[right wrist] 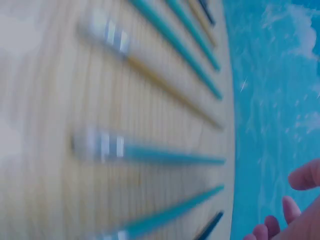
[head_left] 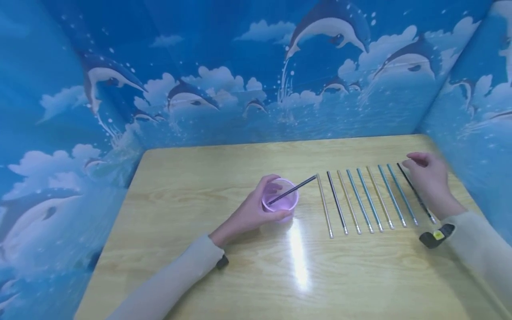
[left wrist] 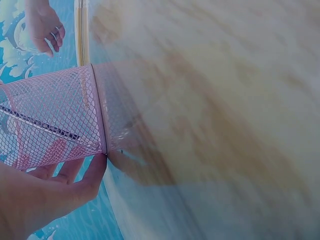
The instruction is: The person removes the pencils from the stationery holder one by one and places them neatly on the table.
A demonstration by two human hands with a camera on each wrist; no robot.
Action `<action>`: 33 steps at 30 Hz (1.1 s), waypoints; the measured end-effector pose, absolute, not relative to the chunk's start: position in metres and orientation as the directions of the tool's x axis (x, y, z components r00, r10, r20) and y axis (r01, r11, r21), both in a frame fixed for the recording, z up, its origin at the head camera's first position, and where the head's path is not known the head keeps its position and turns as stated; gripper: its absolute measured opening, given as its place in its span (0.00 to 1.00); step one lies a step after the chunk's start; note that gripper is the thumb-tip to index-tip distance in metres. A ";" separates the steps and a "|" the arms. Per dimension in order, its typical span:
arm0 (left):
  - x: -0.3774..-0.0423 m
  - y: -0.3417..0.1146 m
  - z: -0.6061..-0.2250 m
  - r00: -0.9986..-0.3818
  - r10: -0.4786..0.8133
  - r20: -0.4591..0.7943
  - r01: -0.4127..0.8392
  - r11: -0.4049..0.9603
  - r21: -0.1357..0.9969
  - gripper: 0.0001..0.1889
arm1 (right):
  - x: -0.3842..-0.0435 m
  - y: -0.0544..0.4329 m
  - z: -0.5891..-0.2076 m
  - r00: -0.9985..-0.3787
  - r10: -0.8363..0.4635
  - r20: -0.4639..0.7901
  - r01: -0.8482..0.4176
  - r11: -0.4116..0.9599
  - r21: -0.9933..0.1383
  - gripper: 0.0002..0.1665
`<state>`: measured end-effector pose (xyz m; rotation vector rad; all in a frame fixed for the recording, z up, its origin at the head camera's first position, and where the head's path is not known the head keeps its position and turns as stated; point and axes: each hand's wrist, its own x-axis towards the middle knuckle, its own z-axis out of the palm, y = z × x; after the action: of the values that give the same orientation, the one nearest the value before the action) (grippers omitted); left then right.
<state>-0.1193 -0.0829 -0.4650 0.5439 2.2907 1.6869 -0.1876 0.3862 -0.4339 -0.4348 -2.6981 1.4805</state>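
Fingers and thumb of my left hand [head_left: 256, 206] curl round a pink mesh pen cup [head_left: 285, 214] standing on the table. Inside it a dark pencil [head_left: 294, 189] leans to the right, its upper end sticking out past the rim; the left wrist view shows it through the mesh [left wrist: 55, 130]. My right hand [head_left: 432, 180] hovers at the far right, beside the upper part of a black pencil [head_left: 412, 186]. Its fingers are loosely bent with nothing between them, and in the right wrist view thumb and fingertips [right wrist: 291, 207] stand apart.
Several pencils lie in a row right of the cup, eraser ends toward me: natural-wood ones [head_left: 325, 206], blue ones [head_left: 360, 202] and another black one [head_left: 338, 203]. The wood-grain table [head_left: 192, 200] is bounded by blue dolphin-print walls [head_left: 224, 115] at the back and sides.
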 end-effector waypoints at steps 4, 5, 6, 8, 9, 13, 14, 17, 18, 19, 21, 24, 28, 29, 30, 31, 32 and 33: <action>-0.118 -0.084 -0.465 -0.899 0.438 0.015 0.147 0.270 0.951 0.52 | -0.172 0.363 -0.427 -0.960 0.263 -0.093 0.163 0.261 -0.952 0.06; -0.117 -0.085 -0.465 -0.899 0.437 0.012 0.144 0.272 0.951 0.51 | -0.169 0.356 -0.426 -0.963 0.253 -0.091 0.139 0.179 -0.974 0.07; -0.117 -0.085 -0.465 -0.899 0.438 0.009 0.143 0.272 0.952 0.51 | -0.166 0.350 -0.426 -0.967 0.238 -0.087 0.110 0.084 -0.990 0.07; -0.116 -0.086 -0.465 -0.900 0.436 0.006 0.139 0.274 0.952 0.50 | -0.159 0.339 -0.424 -0.979 0.193 -0.070 0.056 -0.079 -0.995 0.09; -0.116 -0.086 -0.465 -0.900 0.436 0.005 0.139 0.274 0.952 0.50 | -0.155 0.334 -0.424 -0.984 0.172 -0.054 0.031 -0.132 -0.991 0.10; -0.116 -0.085 -0.466 -0.901 0.433 0.016 0.140 0.256 0.957 0.53 | -0.142 0.312 -0.420 -0.994 0.105 0.008 -0.030 -0.206 -0.978 0.12; -0.117 -0.084 -0.466 -0.902 0.432 0.019 0.140 0.251 0.958 0.54 | -0.139 0.306 -0.419 -0.995 0.097 0.019 -0.039 -0.202 -0.979 0.12; -0.117 -0.083 -0.466 -0.902 0.431 0.021 0.138 0.241 0.961 0.56 | -0.130 0.289 -0.418 -0.997 0.075 0.034 -0.049 -0.201 -0.978 0.12; -0.117 -0.083 -0.466 -0.903 0.430 0.018 0.135 0.244 0.960 0.56 | -0.128 0.283 -0.418 -0.997 0.067 0.036 -0.049 -0.205 -0.977 0.12; -0.116 -0.084 -0.466 -0.903 0.430 0.017 0.135 0.246 0.960 0.56 | -0.126 0.276 -0.419 -0.997 0.059 0.042 -0.053 -0.198 -0.979 0.12; -0.116 -0.084 -0.466 -0.902 0.431 0.016 0.136 0.248 0.959 0.55 | -0.121 0.264 -0.420 -0.998 0.045 0.050 -0.058 -0.181 -0.982 0.13; -0.115 -0.084 -0.465 -0.901 0.434 0.018 0.139 0.248 0.959 0.52 | -0.117 0.246 -0.423 -0.998 0.019 0.052 -0.054 -0.162 -0.985 0.14; -0.115 -0.084 -0.465 -0.900 0.436 0.018 0.140 0.248 0.959 0.50 | -0.114 0.226 -0.427 -0.999 -0.023 0.043 -0.040 -0.141 -0.989 0.17; -0.115 -0.083 -0.465 -0.900 0.436 0.020 0.142 0.248 0.958 0.50 | -0.113 0.222 -0.428 -0.998 -0.036 0.045 -0.040 -0.134 -0.990 0.18; -0.116 -0.083 -0.465 -0.900 0.435 0.019 0.141 0.249 0.958 0.50 | -0.112 0.217 -0.429 -0.998 -0.044 0.043 -0.037 -0.125 -0.991 0.19; -0.116 -0.083 -0.465 -0.901 0.434 0.019 0.141 0.250 0.958 0.50 | -0.111 0.213 -0.430 -0.998 -0.055 0.042 -0.036 -0.117 -0.992 0.19; -0.116 -0.083 -0.465 -0.901 0.433 0.019 0.140 0.250 0.958 0.50 | -0.110 0.209 -0.431 -0.997 -0.067 0.047 -0.039 -0.113 -0.993 0.21; -0.116 -0.083 -0.465 -0.902 0.432 0.020 0.140 0.249 0.958 0.50 | -0.109 0.205 -0.432 -0.996 -0.079 0.049 -0.040 -0.112 -0.993 0.22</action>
<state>-0.1161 -0.0833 -0.4648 0.5348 2.2738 1.7041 -0.1089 0.2049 -0.4316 0.1405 -2.1109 2.3578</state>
